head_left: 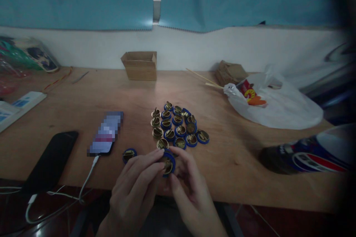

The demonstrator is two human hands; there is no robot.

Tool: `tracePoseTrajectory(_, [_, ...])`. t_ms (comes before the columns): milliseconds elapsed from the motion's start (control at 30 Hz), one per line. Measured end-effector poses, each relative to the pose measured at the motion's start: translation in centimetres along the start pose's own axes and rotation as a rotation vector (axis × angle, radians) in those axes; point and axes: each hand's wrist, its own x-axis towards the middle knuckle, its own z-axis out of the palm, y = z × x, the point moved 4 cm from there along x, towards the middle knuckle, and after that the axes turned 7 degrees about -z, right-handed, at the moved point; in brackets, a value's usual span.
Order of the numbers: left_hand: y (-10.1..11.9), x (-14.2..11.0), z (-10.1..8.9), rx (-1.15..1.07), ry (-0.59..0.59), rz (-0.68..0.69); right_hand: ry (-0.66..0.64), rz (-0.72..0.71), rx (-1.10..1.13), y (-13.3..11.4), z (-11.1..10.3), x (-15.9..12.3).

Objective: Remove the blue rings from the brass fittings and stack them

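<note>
Close to the table's front edge, both my hands hold one round blue-rimmed brass disc (171,163), tilted so that its brass inside faces left. My left hand (135,187) has its fingertips on the disc's brass centre and rim. My right hand (190,189) curls around the blue rim from the right, with thumb below and fingers above. Just past my fingertips lies a cluster of similar brass discs (180,130) with raised metal strips, most with blue rims. At the cluster's left are brass discs (157,132) showing no blue. A single blue-rimmed disc (129,154) lies beside my left hand.
Left of my hands lie a lit phone (107,133) and a dark power bank or phone (52,159), both with white cables. A cardboard box (141,67) stands at the back. On the right are a white plastic bag (280,107) and a Pepsi bottle (306,152) on its side.
</note>
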Motion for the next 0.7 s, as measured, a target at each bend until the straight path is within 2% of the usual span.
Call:
tracePoseTrajectory(133, [-0.4,-0.5,0.3,-0.009,-0.02,-0.044,0.004,-0.012,0.005,0.2,0.3,-0.3])
tracePoseTrajectory(233, [-1.0,-0.9,0.5,-0.085,-0.078,-0.141,0.019,-0.018,0.002,0.4,0.5,-0.3])
tracePoseTrajectory(400, [-2.9,-1.5,0.5,-0.227,-0.171,-0.487,0.037,0.037,0.06,1.3,0.1,-0.1])
tracePoseTrajectory(500, [-3.6,-1.5,0.8,-0.33,-0.298,-0.649,0.051,0.052,0.094,1.5,-0.2,-0.1])
tracePoseTrajectory(600, [-3.2,-1.3,1.2,-0.488,-0.4,-0.7,0.03,0.039,0.107,1.5,-0.2,0.1])
tracePoseTrajectory(700, [-2.9,-1.2,1.3,-0.561,-0.381,-0.714,-0.002,0.044,0.079,1.4,-0.2,0.1])
